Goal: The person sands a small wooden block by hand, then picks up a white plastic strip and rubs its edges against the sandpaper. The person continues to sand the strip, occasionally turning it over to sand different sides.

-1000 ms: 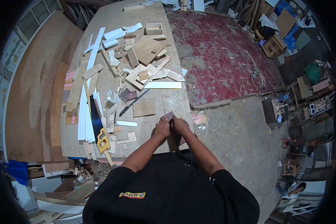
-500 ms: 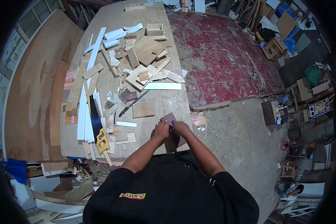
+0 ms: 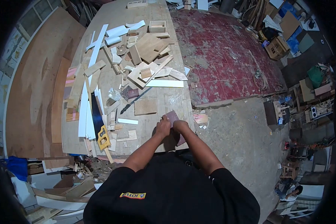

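Observation:
Near the table's front right corner lies a reddish-brown sheet of sandpaper (image 3: 171,115). My left hand (image 3: 163,127) is closed at its left edge, fingers bent over it. Opposite, my right hand (image 3: 181,127) is closed on the sheet's right side, knuckles up. The two hands are close together, and part of the sheet shows below them toward my body. Beyond them rests a flat square of wood (image 3: 145,107). To the left are a white strip (image 3: 128,121) and a handsaw with a yellow handle (image 3: 103,137).
The wooden table (image 3: 168,99) bears a pile of wood offcuts (image 3: 149,48), an open wooden box (image 3: 157,26), long white strips (image 3: 86,115) and a clear plastic container (image 3: 114,94). A raised red tiled floor (image 3: 224,56) lies right; a person (image 3: 293,191) sits far lower right.
The camera view has shifted slightly, so the table things appear a little higher and farther right. Both hands stay on the sandpaper with little visible movement.

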`<state>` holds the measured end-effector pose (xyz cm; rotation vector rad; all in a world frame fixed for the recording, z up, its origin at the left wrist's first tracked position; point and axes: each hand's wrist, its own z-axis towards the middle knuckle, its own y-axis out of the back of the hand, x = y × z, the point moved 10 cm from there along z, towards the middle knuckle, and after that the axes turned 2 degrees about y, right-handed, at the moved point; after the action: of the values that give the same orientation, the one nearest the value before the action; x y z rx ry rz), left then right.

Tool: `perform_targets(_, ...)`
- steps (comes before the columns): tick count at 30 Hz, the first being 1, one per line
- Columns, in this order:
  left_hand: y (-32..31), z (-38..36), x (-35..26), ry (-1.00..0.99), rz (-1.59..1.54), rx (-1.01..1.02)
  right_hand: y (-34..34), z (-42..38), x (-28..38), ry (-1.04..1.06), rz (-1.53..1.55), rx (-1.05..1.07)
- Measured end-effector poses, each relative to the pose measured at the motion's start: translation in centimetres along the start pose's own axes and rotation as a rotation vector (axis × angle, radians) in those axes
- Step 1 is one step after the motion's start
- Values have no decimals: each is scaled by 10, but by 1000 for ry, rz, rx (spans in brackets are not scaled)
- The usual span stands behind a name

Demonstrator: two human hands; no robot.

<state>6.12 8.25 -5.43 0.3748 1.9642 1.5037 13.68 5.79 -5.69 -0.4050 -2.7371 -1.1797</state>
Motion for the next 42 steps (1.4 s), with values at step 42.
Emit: perform_targets(42,87,8,-14,18,-1112,-268,53,-99,-19,431,1235,-695)
